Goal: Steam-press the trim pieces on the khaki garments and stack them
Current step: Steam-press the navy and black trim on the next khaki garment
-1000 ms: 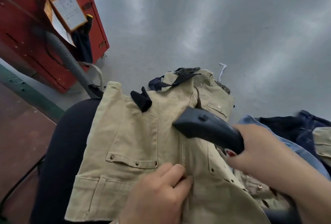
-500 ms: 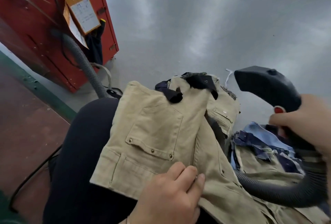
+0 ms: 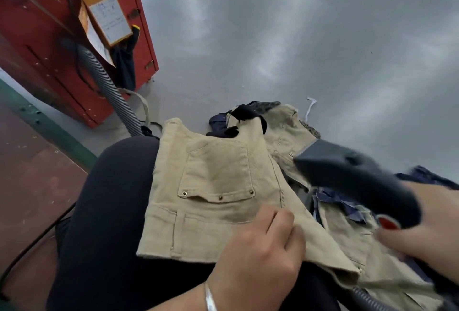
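Since half a second ago, steamer head (image 3: 352,174) dropped from raised to just over khaki garment (image 3: 218,186). Right hand (image 3: 427,231) grip wrapped round its handle. Left hand (image 3: 260,256) pinches garment's edge; garment lies on lap. More khaki and navy pieces (image 3: 347,211) heaped right. Grey floor (image 3: 273,37); red cabinet (image 3: 37,37), ribbed hose (image 3: 109,87) left.

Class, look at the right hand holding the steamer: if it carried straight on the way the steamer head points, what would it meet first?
The right hand points the black steamer up and left. First in that line is probably the khaki garment on the lap, near its dark trim piece. The steamer's height above the cloth is unclear.
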Demonstrator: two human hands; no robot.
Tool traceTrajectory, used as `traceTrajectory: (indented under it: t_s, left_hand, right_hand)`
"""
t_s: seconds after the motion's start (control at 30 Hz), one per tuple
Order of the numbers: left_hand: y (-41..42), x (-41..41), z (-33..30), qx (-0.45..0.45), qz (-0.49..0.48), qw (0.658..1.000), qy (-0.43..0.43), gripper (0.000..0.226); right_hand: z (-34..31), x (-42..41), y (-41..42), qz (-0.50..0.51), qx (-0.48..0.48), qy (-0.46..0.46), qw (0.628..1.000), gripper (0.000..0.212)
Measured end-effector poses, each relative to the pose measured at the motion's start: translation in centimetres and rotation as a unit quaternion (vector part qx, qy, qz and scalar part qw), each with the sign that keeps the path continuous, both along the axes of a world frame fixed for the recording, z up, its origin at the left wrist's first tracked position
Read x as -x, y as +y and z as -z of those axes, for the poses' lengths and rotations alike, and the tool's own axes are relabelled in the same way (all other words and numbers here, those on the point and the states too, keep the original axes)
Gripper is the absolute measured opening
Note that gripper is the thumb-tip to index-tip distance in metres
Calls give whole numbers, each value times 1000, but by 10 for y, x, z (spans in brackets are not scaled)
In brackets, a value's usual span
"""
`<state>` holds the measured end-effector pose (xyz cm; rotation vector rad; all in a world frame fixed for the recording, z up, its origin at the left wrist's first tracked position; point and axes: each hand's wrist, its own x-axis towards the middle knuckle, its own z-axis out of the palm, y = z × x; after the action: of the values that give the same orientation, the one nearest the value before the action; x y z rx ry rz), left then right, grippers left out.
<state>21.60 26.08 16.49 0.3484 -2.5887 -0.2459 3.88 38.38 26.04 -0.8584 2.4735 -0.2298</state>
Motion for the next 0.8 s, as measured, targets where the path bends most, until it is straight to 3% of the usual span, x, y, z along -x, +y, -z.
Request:
traceTrajectory:
  t_s: [0.2,0.53,0.63,0.73,0.8]
  left_hand:
    - [-4,-29,11,9,26,1000,-16,17]
    - [-9,-26,11,-62,40,996,-44,31]
    - [-9,-28,12,-70,29,997,-17,46]
    - [-10,-29,12,-70,40,997,4,29]
    - [-10,-28,12,-89,34,995,5,26]
  right_hand:
    - [21,-25,-46,-57,-86,-7,995,13]
    - [46,37,-136,58,38,-39,997,13]
    - [41,61,-129,104,69,-28,992,16]
    - [25,84,-87,128,123,17,984,18]
    - [16,90,-50,107,105,34,988,16]
